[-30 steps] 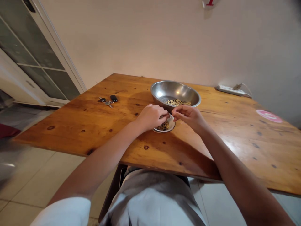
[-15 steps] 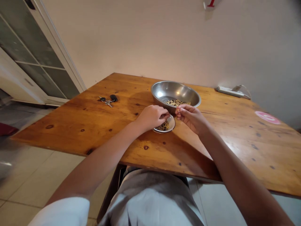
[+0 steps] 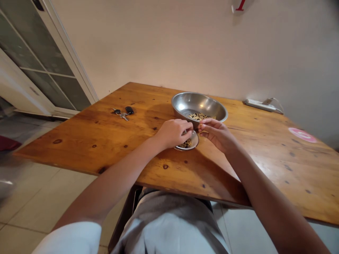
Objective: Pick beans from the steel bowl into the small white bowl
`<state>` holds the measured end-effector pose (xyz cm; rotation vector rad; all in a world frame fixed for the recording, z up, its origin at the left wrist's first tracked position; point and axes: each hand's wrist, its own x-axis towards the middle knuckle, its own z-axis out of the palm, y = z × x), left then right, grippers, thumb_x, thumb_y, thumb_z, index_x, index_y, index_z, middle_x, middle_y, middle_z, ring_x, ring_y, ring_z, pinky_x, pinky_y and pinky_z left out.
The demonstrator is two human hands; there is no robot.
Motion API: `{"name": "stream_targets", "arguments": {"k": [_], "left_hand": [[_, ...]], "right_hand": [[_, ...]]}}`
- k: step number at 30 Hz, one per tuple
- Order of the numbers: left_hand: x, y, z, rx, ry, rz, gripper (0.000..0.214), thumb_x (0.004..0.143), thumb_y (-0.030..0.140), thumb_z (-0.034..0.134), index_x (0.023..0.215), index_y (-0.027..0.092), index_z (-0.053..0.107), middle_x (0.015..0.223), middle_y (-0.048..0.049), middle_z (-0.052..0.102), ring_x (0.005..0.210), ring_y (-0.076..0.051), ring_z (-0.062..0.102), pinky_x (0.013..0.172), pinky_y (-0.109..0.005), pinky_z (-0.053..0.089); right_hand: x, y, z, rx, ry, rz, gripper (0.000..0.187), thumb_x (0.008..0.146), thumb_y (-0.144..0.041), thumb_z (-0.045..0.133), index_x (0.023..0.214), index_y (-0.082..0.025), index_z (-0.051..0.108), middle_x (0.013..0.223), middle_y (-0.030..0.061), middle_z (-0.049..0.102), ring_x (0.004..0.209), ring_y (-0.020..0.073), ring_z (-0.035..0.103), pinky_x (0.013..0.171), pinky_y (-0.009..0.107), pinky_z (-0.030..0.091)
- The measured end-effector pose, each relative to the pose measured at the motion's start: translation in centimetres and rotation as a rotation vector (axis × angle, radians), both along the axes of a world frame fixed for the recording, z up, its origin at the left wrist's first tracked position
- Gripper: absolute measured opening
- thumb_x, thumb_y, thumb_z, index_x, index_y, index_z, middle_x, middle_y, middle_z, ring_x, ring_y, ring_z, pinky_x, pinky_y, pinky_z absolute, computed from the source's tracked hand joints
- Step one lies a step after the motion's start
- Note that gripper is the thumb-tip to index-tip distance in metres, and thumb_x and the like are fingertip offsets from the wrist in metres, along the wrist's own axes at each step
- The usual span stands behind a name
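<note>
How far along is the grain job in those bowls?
Done: a small heap of dark and light grains lies in the steel bowl. In hand: the left hand reaches into the small dish, and the right hand has its fingertips drawn together beside it. Left: mixed grains remain in the dish.

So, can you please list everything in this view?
steel bowl: one, silver, behind the hands
mixed grains: two heaps, dark and pale, in bowl and dish
small dish: one, white, dark rim, under the left hand
car keys: one bunch, black and silver, left on the table
wooden table: one, orange-brown, under all these
power strip: one, white, by the wall
round sticker: one, pink, right on the table
left hand: over the small dish
right hand: beside the bowl rim
</note>
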<state>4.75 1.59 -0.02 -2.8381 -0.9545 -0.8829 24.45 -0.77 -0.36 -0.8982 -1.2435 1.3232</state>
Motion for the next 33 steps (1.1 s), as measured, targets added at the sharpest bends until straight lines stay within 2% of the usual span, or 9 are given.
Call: {"name": "stream_targets", "arguments": {"k": [7,17,33], "left_hand": [[-0.09,0.04,0.11,0.01,0.005,0.004,0.021,0.087,0.029,0.042,0.079,0.019,0.059,0.075,-0.0017,0.064,0.073,-0.016,0.059,0.065,-0.028,0.041],[0.0,-0.03,0.08,0.014,0.015,0.013,0.02,0.086,0.028,0.043,0.078,0.018,0.059,0.075,-0.002,0.065,0.073,-0.016,0.059,0.064,-0.028,0.04],[0.03,0.0,0.02,0.013,-0.002,0.013,0.021,0.086,0.028,0.043,0.078,0.019,0.06,0.072,-0.0015,0.064,0.07,-0.016,0.058,0.063,-0.028,0.039]], "right_hand": [[-0.06,0.0,-0.08,0.006,-0.049,-0.041,0.017,0.064,-0.027,0.08,0.078,-0.025,0.072,0.075,-0.0023,0.068,0.069,0.0094,0.063,0.066,0.023,0.054],[-0.26,-0.12,-0.05,-0.003,-0.034,-0.032,0.018,0.063,-0.025,0.08,0.079,-0.024,0.073,0.079,-0.0017,0.071,0.068,0.0077,0.063,0.064,0.021,0.054],[-0.21,-0.06,-0.16,0.009,-0.073,-0.05,0.018,0.064,-0.027,0.08,0.081,-0.026,0.073,0.08,-0.001,0.071,0.068,0.0105,0.063,0.065,0.025,0.056]]}}
